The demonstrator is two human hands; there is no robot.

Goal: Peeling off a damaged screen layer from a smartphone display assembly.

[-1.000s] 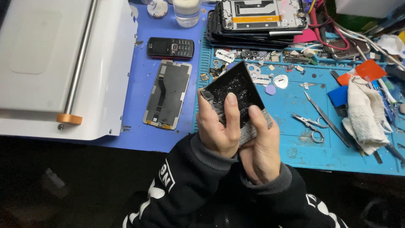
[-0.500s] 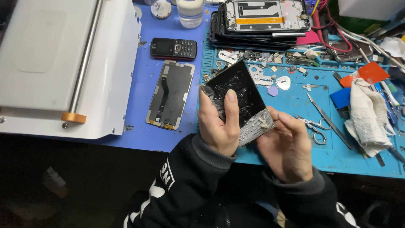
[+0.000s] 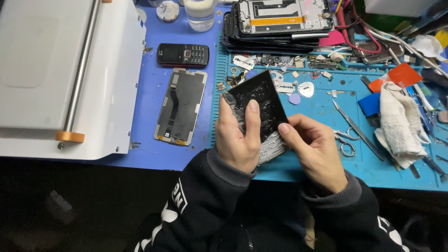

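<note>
head view: my left hand point(image 3: 238, 140) grips a cracked black phone screen panel point(image 3: 259, 105), fingers clamped round its left edge, thumb flat across the glass. the panel tilts up above the blue mat point(image 3: 322, 116) on the surface, near the front edge. my right hand point(image 3: 313, 149) has thumb and fingers pinched on the panel's lower right corner, where grey residue shows. left of the panel a bare display frame point(image 3: 181, 106) lies flat, a black keypad phone point(image 3: 183, 54) just beyond it. scissors point(image 3: 344, 141) and tweezers point(image 3: 357, 128) lie right of my hands, a white cloth point(image 3: 396, 123) further right. stacked phone frames point(image 3: 280, 21) sit at the back, a white machine point(image 3: 60, 70) far left.
</note>
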